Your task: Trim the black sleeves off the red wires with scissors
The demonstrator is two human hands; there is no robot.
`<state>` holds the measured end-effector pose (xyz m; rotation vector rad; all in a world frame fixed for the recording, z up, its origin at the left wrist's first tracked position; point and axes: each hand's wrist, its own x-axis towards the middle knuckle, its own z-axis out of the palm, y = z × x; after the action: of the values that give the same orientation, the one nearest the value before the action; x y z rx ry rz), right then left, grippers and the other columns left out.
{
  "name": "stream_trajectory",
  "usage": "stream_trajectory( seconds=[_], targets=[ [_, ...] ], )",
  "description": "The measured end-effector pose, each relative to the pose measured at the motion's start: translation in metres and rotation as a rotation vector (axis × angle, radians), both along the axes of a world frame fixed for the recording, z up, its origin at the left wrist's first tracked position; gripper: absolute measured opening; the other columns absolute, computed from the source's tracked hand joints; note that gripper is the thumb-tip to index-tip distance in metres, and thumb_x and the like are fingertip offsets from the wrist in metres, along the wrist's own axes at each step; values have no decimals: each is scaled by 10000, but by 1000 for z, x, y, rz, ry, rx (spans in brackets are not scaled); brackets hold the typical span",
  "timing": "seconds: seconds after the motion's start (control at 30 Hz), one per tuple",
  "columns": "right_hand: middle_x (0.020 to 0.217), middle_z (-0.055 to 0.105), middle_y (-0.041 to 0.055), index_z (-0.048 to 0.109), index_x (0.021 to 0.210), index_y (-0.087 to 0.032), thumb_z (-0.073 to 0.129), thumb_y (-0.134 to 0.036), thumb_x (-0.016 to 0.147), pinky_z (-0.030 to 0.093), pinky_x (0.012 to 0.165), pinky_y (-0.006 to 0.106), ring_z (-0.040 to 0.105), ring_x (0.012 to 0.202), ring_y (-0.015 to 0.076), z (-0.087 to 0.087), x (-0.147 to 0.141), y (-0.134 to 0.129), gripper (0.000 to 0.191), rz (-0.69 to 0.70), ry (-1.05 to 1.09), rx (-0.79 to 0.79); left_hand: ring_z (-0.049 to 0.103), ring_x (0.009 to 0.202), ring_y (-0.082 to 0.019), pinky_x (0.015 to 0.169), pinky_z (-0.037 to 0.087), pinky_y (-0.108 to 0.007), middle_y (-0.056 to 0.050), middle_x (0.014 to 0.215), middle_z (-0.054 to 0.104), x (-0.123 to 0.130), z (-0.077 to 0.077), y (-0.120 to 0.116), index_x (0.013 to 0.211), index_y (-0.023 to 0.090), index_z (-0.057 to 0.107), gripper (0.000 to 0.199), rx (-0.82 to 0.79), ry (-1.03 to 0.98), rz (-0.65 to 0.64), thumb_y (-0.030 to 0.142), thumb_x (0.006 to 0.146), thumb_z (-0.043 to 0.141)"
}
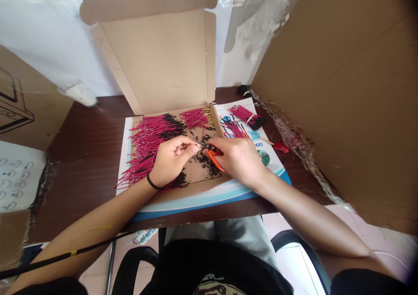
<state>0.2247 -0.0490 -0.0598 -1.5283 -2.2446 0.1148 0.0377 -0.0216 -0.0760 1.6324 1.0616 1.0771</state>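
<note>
My left hand [171, 157] is closed in a pinch above the cardboard box [196, 178]. What lies between its thumb and forefinger is too small to make out. Orange-handled cutters [216, 161] are gripped in my right hand [241, 157], their dark jaws pointing left and meeting the left fingertips. Under and beside the left hand lies a thick layer of pink wires [146, 133] with black ends, partly covered by that hand. Small black scraps [210, 169] are scattered over the box floor below the cutters. A smaller pile of pink wires [194, 118] with gold-coloured tips lies at the back.
The box's lid [160, 59] stands raised behind. On the printed sheet [277, 166] to the right are a banded bundle of pink wires [246, 115], loose wires [233, 127] and a red-ended tool [281, 147]. Large cardboard [342, 90] walls the right side.
</note>
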Motion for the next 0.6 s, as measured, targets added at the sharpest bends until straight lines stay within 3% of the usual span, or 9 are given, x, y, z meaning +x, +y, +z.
stream_trajectory(
  seconds=[0.2, 0.6],
  targets=[
    [881, 734, 55, 701, 1033, -200, 498, -360, 907, 398, 611, 252, 662, 739, 166, 1, -2, 0, 287, 17, 76, 30, 637, 654, -138, 615, 506, -237, -56, 742, 712, 1, 0, 1, 785, 152, 686, 310, -8, -21, -10, 461, 771, 689],
    [855, 752, 38, 726, 992, -210, 555, -329, 886, 398, 581, 251, 679, 712, 168, -1, 1, 1, 234, 16, 39, 28, 646, 633, -138, 604, 522, -234, -63, 710, 721, 1, 2, 0, 732, 153, 695, 303, -10, -17, -11, 454, 757, 709]
  ],
)
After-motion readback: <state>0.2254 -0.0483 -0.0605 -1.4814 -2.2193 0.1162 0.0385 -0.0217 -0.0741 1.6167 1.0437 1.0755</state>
